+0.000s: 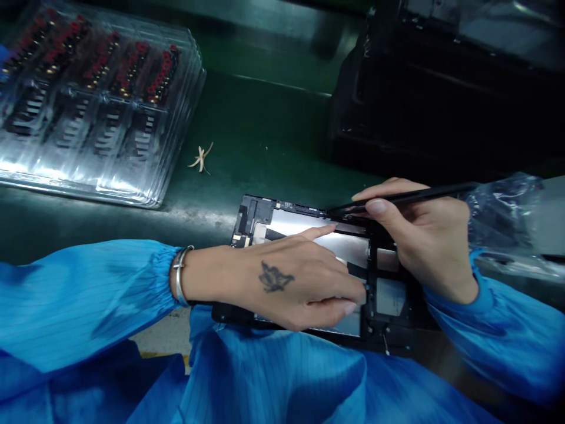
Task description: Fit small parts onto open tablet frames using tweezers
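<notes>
An opened tablet (300, 220) lies near the table's front edge, its silver inner plate and black frame showing. Across it rests my left hand (304, 277), back upward, with the index finger stretched out on the plate near the far edge and the other fingers partly curled. My right hand (424, 235) is closed round black tweezers (408, 196), held at a low slant. Their tips reach the tablet's far edge, just beyond my left index finger; what they touch there is too small to make out. A short thin cable (386, 341) sticks out at the tablet's near right.
Stacked clear plastic trays (176, 135) with red and black parts stand at the back left. Thin pale strips (201, 159) lie on the green table (265, 123). A large black bin (424, 112) stands back right, and crumpled clear plastic (507, 206) sits beyond my right wrist.
</notes>
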The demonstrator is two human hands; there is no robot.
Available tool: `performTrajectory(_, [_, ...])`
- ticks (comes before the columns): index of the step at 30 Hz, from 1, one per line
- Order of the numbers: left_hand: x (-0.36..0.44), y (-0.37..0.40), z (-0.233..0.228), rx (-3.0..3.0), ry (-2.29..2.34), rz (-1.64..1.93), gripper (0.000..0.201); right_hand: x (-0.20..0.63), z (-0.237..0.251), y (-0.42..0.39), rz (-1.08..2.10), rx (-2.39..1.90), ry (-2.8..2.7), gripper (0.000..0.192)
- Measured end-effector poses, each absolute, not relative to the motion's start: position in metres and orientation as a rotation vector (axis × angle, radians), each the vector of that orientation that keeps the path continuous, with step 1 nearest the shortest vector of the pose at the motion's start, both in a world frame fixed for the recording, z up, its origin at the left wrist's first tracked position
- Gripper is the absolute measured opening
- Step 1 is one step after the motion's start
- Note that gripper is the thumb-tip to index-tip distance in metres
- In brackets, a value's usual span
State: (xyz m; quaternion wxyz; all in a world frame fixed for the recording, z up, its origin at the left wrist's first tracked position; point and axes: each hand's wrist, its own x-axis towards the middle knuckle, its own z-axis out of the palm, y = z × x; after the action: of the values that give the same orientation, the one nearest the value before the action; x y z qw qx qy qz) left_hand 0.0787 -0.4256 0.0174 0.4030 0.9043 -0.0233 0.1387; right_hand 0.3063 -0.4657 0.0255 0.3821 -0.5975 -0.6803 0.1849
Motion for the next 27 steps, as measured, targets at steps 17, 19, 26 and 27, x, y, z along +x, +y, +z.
performTrajectory(17, [0.079, -0.426, 0.022, 2.314, -0.029, 0.318, 0.032, 0.303, 0.025, -0.464, 0.473, -1.499, -1.706, 0.013])
performTrajectory(19, [0.078, -0.427, 0.022, 2.324, -0.034, 0.322, 0.032, 0.305, 0.022, -0.464, 0.525, -1.486, -1.583, 0.014])
performTrajectory(26, [0.070, -0.411, 0.029, 2.413, 0.262, 0.559, 0.030, 0.313, 0.019, -0.465, 0.503, -1.429, -1.455, 0.018])
performTrajectory(27, [0.071, -0.405, 0.029, 2.418, 0.387, 0.633, 0.027, 0.313, 0.019, -0.466, 0.493, -1.443, -1.513, 0.018])
